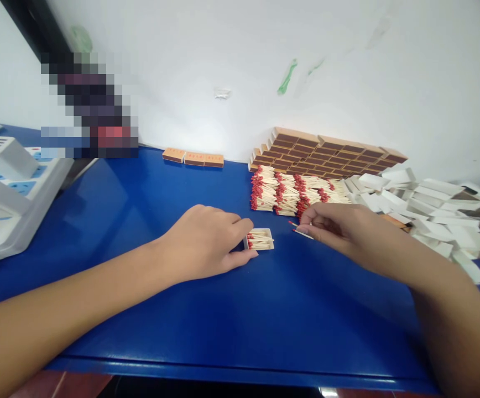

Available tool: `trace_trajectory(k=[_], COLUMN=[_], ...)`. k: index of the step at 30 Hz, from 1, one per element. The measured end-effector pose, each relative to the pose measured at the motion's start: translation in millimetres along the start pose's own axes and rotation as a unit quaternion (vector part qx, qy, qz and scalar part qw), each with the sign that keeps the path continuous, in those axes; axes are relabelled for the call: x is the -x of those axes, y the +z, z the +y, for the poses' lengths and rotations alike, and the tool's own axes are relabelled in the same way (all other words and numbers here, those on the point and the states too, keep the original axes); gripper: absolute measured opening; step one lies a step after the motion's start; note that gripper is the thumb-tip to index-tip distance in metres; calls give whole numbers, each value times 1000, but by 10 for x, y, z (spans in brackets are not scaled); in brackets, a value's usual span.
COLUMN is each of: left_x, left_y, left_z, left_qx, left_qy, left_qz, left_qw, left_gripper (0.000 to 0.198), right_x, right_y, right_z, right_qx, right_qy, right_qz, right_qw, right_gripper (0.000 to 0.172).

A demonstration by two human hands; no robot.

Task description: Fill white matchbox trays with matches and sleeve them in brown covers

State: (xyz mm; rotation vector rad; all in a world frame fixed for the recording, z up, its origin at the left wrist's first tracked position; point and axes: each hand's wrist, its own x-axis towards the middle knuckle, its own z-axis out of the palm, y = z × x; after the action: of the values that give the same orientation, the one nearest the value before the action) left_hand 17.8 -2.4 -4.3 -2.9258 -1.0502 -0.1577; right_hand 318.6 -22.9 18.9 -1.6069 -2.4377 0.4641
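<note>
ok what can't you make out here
Head view:
Left end of the small white cardboard tray of matches: covered by the left hand.
How many red-tipped wooden matches the right hand pinches: fingers hide them.
Pile of white cardboard trays: cut off at the right edge.
Upper left: pixelated patch.

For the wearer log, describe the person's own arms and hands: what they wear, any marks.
Both are bare. The left hand and left forearm show no sleeve, glove, watch, ring or bracelet. The same holds for the right hand and right forearm, as far as the picture's edge. The nails look short. No tattoos or markings show.
</note>
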Motion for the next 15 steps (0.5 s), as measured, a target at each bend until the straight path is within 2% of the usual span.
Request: trace_trajectory(k=[4,8,15], left_x=[-3,-4,13], left_y=[8,-13,-2], left_z=[10,33,31], left_qx=[3,8,7], left_qy=[6,6,15], left_qz=[5,7,12], left_qw=[1000,1000,1000], left_gripper=[35,34,37], right_x=[-27,-62,-106], right_y=[112,271,365], right_z=[-196,-376,-440], right_qx=[14,72,101], right_qy=[-65,-133,-171], right_qz=[59,87,109], right_qw=[996,985,974], right_gripper=[23,16,10])
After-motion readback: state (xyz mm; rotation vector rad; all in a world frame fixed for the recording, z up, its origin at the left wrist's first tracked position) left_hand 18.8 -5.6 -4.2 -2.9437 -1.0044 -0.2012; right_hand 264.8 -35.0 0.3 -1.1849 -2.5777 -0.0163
